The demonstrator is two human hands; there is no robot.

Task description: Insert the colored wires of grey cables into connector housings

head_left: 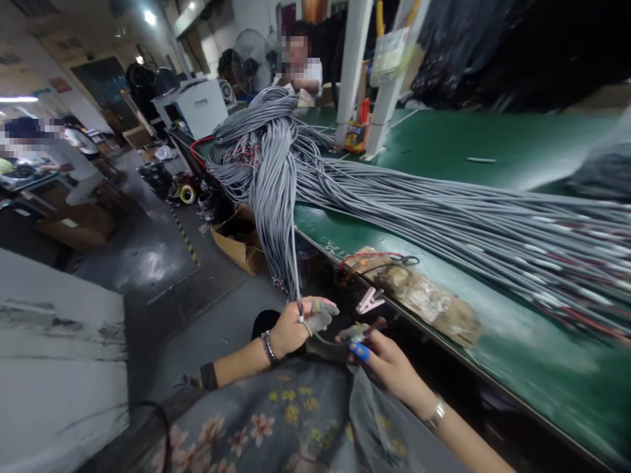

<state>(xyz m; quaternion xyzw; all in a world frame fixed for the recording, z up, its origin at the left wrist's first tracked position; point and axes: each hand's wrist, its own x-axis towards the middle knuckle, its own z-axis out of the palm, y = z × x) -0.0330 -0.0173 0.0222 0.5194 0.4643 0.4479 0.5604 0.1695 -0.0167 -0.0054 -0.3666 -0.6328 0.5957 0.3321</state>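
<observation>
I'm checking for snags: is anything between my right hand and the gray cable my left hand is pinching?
Nothing visible. The gray cable curves from the left hand to the right hand, with only open air between.

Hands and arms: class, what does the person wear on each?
The left hand has grey finger cots, a dark beaded bracelet at the wrist and a dark band up the forearm. The right hand has a blue fingertip cover and a silvery wristband.
</observation>
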